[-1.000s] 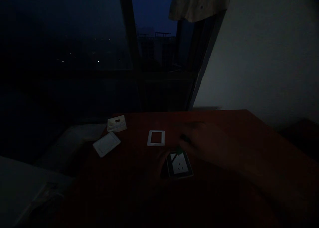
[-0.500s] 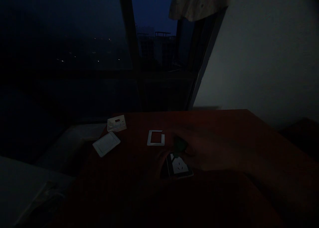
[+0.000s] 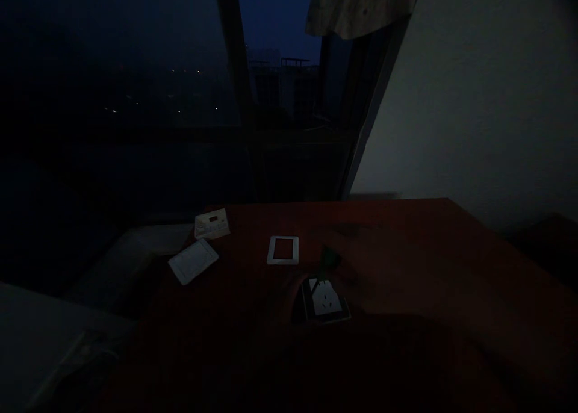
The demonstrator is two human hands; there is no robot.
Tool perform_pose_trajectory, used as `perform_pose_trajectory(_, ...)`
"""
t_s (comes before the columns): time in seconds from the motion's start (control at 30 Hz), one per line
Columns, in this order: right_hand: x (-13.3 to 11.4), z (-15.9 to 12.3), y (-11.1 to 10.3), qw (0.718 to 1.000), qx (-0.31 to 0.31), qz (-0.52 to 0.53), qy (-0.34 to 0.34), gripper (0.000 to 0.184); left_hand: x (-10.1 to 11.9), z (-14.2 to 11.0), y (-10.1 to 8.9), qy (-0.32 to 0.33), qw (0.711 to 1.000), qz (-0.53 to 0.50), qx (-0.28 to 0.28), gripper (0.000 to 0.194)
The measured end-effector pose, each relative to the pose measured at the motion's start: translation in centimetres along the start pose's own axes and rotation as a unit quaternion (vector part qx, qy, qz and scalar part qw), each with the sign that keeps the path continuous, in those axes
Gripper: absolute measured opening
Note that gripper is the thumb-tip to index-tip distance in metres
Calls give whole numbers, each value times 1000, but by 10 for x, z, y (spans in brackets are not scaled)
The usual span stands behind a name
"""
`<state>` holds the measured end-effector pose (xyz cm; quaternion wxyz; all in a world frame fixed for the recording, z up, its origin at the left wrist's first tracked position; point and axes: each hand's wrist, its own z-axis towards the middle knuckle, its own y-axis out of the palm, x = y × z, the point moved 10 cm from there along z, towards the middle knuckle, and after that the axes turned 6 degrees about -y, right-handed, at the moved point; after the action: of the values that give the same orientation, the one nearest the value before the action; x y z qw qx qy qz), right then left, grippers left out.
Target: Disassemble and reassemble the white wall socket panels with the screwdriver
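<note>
In deep shadow on the red table, a wall socket [image 3: 326, 301] with a white face and a dark surround lies below the middle of the view. My left hand [image 3: 286, 298] closes round its left side; the fingers show only faintly. A screwdriver with a green handle [image 3: 330, 257] is gripped in my right hand [image 3: 361, 274], above the socket. Its shaft slants down to the upper left of the white face; whether the tip touches is too dark to see. Just beyond the hands, a white square frame [image 3: 270, 250] lies flat.
At the table's left edge lie a white cover plate [image 3: 193, 261] and a pale backing piece [image 3: 212, 224] with a rectangular hole. The red table [image 3: 397, 211] meets a pale wall [image 3: 474, 100] on the right. A dark window [image 3: 176, 172] stands behind, with a curtain [image 3: 363, 6] above.
My right hand and the green handle have shifted slightly right, uncovering the white frame's right corner. The socket and my left hand stay in place.
</note>
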<state>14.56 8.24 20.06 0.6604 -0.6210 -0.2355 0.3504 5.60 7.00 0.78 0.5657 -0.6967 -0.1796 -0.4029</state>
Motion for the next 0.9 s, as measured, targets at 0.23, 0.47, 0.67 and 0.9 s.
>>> perform_pose_trajectory(0.23, -2, 1, 1, 999, -2, 41, -11, 31, 0, 0, -1, 5, 1000, 16, 8, 80)
perform_pose_trajectory(0.47, -6, 2, 1, 999, 6, 40, 1, 29, 0, -4, -4, -7, 999, 27, 33, 82)
perform_pose_trajectory(0.67, -7, 2, 3, 999, 4, 34, -8, 36, -6, -1, 2, 3, 1000, 10, 14, 82)
perform_pose_trajectory(0.9, 0, -1, 0, 999, 9, -13, 52, 30, 2, -3, -2, -3, 1000, 20, 8, 77)
